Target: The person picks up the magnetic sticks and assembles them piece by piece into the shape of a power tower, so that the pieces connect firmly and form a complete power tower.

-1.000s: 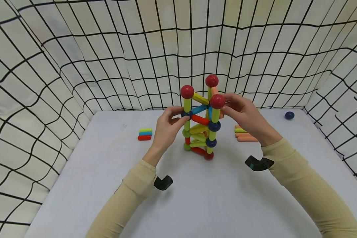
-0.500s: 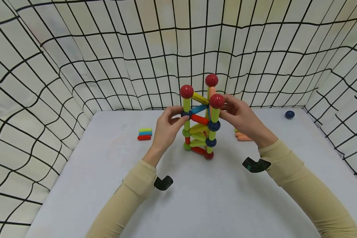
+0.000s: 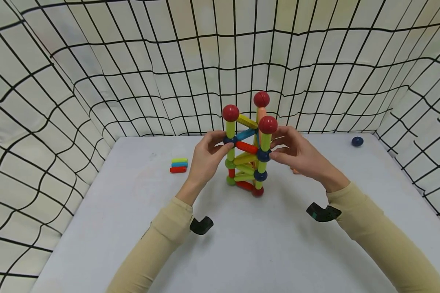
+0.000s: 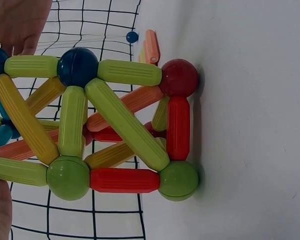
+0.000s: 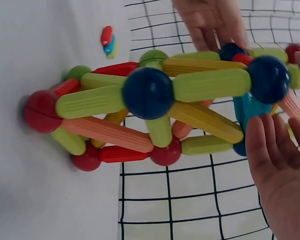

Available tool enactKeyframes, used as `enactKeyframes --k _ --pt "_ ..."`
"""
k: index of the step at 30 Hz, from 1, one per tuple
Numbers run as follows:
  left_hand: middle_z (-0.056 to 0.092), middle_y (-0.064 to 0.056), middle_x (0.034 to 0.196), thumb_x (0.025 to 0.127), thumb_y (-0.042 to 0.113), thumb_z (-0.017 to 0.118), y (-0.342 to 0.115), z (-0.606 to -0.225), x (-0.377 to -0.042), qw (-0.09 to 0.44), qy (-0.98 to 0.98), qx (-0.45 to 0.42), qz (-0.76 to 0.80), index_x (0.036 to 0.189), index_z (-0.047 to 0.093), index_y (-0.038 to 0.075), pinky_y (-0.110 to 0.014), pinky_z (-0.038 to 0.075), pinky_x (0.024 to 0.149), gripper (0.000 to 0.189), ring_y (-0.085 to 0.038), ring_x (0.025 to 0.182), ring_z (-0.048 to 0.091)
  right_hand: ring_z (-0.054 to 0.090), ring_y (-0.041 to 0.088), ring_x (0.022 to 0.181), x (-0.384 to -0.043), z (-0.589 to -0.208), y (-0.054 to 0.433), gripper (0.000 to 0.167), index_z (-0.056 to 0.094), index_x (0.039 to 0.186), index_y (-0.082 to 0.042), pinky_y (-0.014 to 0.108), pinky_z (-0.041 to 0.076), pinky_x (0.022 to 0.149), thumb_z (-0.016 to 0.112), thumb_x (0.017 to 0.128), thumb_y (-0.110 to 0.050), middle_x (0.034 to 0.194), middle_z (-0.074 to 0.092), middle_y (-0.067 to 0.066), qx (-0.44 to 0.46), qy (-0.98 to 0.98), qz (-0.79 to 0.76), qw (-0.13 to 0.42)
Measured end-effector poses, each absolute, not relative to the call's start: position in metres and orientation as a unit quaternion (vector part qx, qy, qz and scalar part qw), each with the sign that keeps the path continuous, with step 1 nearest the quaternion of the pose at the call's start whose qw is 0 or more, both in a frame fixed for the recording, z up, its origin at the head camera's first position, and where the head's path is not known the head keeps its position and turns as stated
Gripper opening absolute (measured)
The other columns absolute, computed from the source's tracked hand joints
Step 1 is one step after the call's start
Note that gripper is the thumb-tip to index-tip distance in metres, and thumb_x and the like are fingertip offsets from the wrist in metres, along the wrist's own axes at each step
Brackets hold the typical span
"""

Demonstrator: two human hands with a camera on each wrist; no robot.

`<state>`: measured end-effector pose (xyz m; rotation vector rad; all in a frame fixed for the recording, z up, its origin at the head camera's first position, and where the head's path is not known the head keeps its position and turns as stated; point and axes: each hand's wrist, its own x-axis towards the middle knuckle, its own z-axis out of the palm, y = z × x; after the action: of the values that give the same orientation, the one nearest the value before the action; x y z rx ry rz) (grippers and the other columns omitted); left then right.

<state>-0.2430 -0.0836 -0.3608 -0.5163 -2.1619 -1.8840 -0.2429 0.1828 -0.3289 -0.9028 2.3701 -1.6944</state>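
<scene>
A tower of magnetic rods and balls (image 3: 245, 158) stands upright on the table, with red balls on its three uprights. My left hand (image 3: 205, 156) pinches the dark blue ball (image 3: 229, 141) on the left upright between thumb and fingers. At the tower's right side is my right hand (image 3: 297, 152), its thumb tip against the front dark blue ball (image 3: 264, 155). In the right wrist view the fingers of this right hand (image 5: 282, 160) look fairly straight, beside a light blue rod (image 5: 250, 106). A salmon rod (image 3: 261, 113) slants near the back upright.
Lime, blue and red rods (image 3: 178, 165) lie in a short row left of the tower. Behind the right hand salmon rods (image 3: 296, 171) show partly. A dark blue ball (image 3: 357, 141) sits near the far right corner. Black netting (image 3: 190, 65) surrounds the white table (image 3: 242, 244).
My right hand has come down and nearer, from behind the front right upright beside the salmon rod to the dark blue ball. My left hand keeps its place.
</scene>
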Motion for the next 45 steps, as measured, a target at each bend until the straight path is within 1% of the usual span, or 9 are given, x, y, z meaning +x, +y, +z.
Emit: enactKeyframes --k 5,13,20,25,29,33,37,40,45 --pt "0.059 -0.011 0.122 0.095 0.011 0.065 -0.084 -0.36 -0.242 0.104 -0.735 -0.177 -0.647 0.127 0.054 0.001 -0.029 0.048 0.098 0.035 -0.019 0.113 0.06 0.058 0.021 0.098 -0.237 -0.335 0.182 0.048 0.045 0.124 0.002 0.018 0.051 0.086 0.074 0.087 -0.008 0.113 0.054 0.011 -0.296 0.822 -0.487 -0.009" --pt "0.057 -0.012 0.121 0.099 0.009 0.055 -0.085 -0.36 -0.239 0.093 -0.73 -0.205 -0.646 0.123 0.057 -0.001 -0.03 0.046 0.101 0.026 -0.02 0.116 0.056 0.065 0.022 0.096 -0.243 -0.338 0.192 0.032 0.054 0.118 -0.001 0.012 0.051 0.078 0.069 0.092 -0.014 0.113 0.061 0.01 -0.238 0.86 -0.447 -0.065" --pt "0.06 -0.018 0.118 0.097 -0.002 0.052 -0.073 -0.363 -0.232 0.088 -0.718 -0.297 -0.624 0.117 0.061 -0.007 -0.04 0.049 0.098 0.022 -0.028 0.109 0.058 0.065 0.025 0.105 -0.255 -0.34 0.193 0.03 0.057 0.121 -0.005 0.018 0.051 0.086 0.064 0.096 -0.019 0.115 0.061 0.009 -0.162 0.871 -0.454 -0.097" --pt "0.065 -0.012 0.107 0.097 0.004 0.058 -0.064 -0.361 -0.232 0.162 -0.732 -0.297 -0.591 0.111 0.064 -0.001 -0.036 0.052 0.092 0.016 -0.023 0.1 0.061 0.06 0.024 0.116 -0.262 -0.342 0.194 0.035 0.056 0.131 -0.007 0.03 0.049 0.097 0.06 0.098 -0.019 0.125 0.059 0.01 -0.175 0.857 -0.479 -0.077" --pt "0.059 -0.011 0.11 0.095 0.011 0.064 -0.063 -0.359 -0.243 0.249 -0.742 -0.213 -0.585 0.115 0.06 0.0 -0.035 0.051 0.089 0.023 -0.021 0.102 0.056 0.061 0.021 0.115 -0.262 -0.349 0.203 0.037 0.055 0.134 -0.011 0.025 0.049 0.096 0.058 0.099 -0.025 0.128 0.06 0.007 -0.168 0.854 -0.49 -0.043" --pt "0.054 -0.008 0.129 0.094 0.017 0.066 -0.069 -0.358 -0.254 0.179 -0.752 -0.183 -0.607 0.133 0.051 0.003 -0.033 0.047 0.098 0.044 -0.019 0.118 0.052 0.06 0.018 0.115 -0.259 -0.36 0.219 0.04 0.053 0.135 -0.014 0.026 0.049 0.097 0.057 0.099 -0.033 0.13 0.059 0.006 -0.12 0.858 -0.499 -0.009" --pt "0.054 -0.007 0.136 0.096 0.017 0.064 -0.074 -0.357 -0.256 0.094 -0.754 -0.18 -0.625 0.139 0.049 0.005 -0.03 0.046 0.101 0.047 -0.02 0.123 0.054 0.055 0.023 0.121 -0.256 -0.373 0.237 0.047 0.051 0.137 -0.013 0.041 0.044 0.104 0.055 0.099 -0.04 0.135 0.056 0.009 -0.071 0.865 -0.495 0.028" --pt "0.056 -0.01 0.131 0.095 0.013 0.064 -0.076 -0.359 -0.254 0.106 -0.755 -0.175 -0.623 0.134 0.051 0.003 -0.028 0.047 0.099 0.043 -0.024 0.118 0.057 0.047 0.03 0.128 -0.256 -0.386 0.253 0.052 0.049 0.139 -0.011 0.051 0.038 0.107 0.054 0.099 -0.044 0.139 0.052 0.013 -0.05 0.873 -0.483 0.044" --pt "0.057 -0.011 0.123 0.093 0.009 0.066 -0.08 -0.362 -0.249 0.142 -0.751 -0.183 -0.619 0.128 0.052 0.0 -0.031 0.049 0.097 0.038 -0.022 0.113 0.057 0.041 0.038 0.131 -0.259 -0.409 0.284 0.049 0.049 0.138 -0.005 0.057 0.036 0.105 0.05 0.102 -0.038 0.138 0.05 0.019 -0.036 0.901 -0.431 0.046"
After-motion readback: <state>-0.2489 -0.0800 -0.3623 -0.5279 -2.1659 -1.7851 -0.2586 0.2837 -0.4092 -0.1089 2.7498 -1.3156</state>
